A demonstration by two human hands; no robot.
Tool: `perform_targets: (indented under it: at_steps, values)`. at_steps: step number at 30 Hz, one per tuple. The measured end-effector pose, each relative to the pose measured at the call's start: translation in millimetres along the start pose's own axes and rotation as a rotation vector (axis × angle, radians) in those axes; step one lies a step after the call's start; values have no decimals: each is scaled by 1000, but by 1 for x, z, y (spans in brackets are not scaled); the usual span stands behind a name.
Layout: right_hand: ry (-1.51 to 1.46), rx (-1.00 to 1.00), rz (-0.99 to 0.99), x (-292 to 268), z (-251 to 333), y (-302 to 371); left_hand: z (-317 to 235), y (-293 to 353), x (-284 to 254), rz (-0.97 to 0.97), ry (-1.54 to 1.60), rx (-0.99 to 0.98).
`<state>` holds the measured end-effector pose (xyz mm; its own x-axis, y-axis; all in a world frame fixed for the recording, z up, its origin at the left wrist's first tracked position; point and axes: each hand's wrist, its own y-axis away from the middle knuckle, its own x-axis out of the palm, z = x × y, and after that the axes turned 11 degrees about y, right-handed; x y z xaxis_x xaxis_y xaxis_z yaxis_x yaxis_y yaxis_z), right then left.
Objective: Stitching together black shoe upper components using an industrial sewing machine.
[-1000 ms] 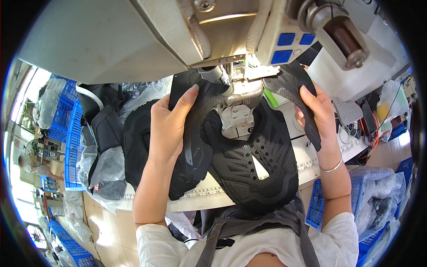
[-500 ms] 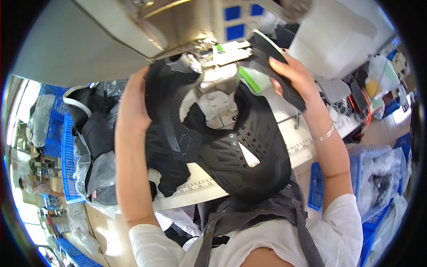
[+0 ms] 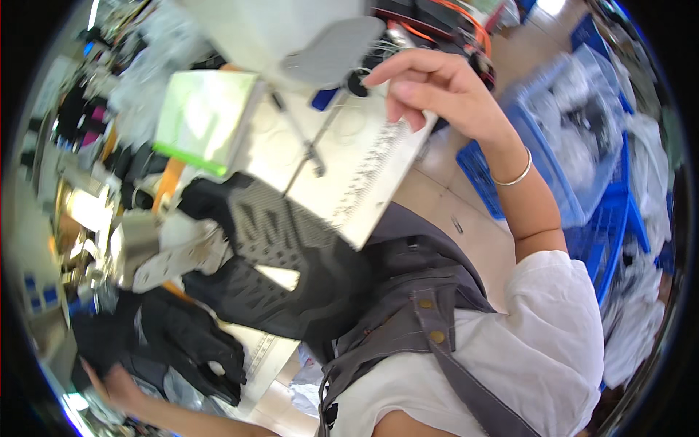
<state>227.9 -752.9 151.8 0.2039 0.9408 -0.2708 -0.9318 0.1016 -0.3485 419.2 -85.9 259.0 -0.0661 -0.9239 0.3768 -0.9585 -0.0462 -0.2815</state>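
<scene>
My right hand (image 3: pixel 440 95) is raised over the right part of the white tabletop. Its fingers are bent and apart, with nothing visible between them. Close to its index fingertip is a small dark round item (image 3: pixel 357 84). A black perforated shoe upper (image 3: pixel 320 273) sits around the metal post (image 3: pixel 182 258) of a sewing machine, its toe towards my apron. At the lower left, my left hand (image 3: pixel 120 390) is blurred beside more black shoe upper pieces (image 3: pixel 193 339). Blur hides whether its fingers grip them.
A white ruled worktable (image 3: pixel 371 182) carries a thin dark rod-like tool (image 3: pixel 298 138), a grey oval pad (image 3: pixel 338 47) and a white-and-green panel (image 3: pixel 207 113). Blue crates (image 3: pixel 608 247) with plastic-wrapped goods (image 3: pixel 568 146) stand on the right. Orange cable (image 3: pixel 466 22) lies beyond the table.
My view has swung to the right. The right hand has let go of the long black piece and moved across the tabletop. My left hand now appears at the lower left.
</scene>
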Motion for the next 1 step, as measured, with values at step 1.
perform_targets:
  at_steps: [1]
  values:
    - [6,89,-101,-17,-16,20,13,-14,17,33,-4,-33]
